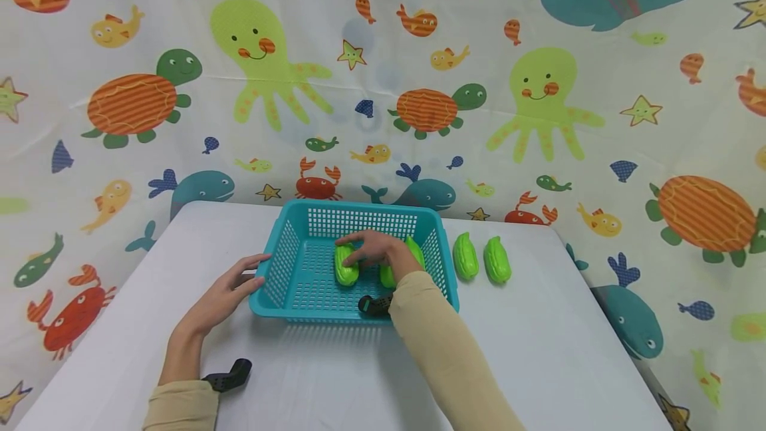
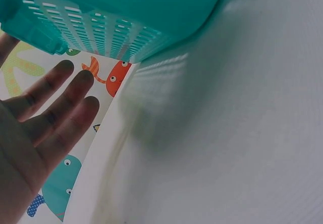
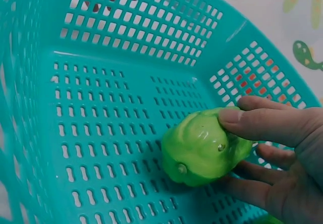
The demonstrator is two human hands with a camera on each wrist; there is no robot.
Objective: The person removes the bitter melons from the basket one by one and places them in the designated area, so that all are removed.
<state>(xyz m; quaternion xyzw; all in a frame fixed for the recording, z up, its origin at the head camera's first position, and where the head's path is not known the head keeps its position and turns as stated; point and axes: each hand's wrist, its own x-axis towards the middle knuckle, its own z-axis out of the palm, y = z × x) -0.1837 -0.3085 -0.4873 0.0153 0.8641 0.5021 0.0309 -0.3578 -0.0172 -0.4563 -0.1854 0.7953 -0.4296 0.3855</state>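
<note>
A teal plastic basket (image 1: pixel 335 314) with slotted walls stands on the white table. Inside it, my right hand (image 1: pixel 374 248) holds a bright green, ridged gourd (image 1: pixel 346 275) close over the basket floor. The right wrist view shows the thumb on one side of this gourd (image 3: pixel 199 146) and the fingers curled round the other. A second green gourd (image 1: pixel 387 277) lies in the basket, partly hidden under my right wrist. At the basket's left rim is my left hand (image 1: pixel 223 294), fingers extended and fingertips right at the rim; its wrist view shows the fingers spread and loosely straight.
Two more green gourds (image 1: pixel 465 257) lie on the table (image 1: pixel 568 351) just right of the basket. A cloth (image 1: pixel 371 38) printed with sea animals hangs behind the table. Each wrist wears a black camera, the left one (image 1: pixel 230 376) low over the table.
</note>
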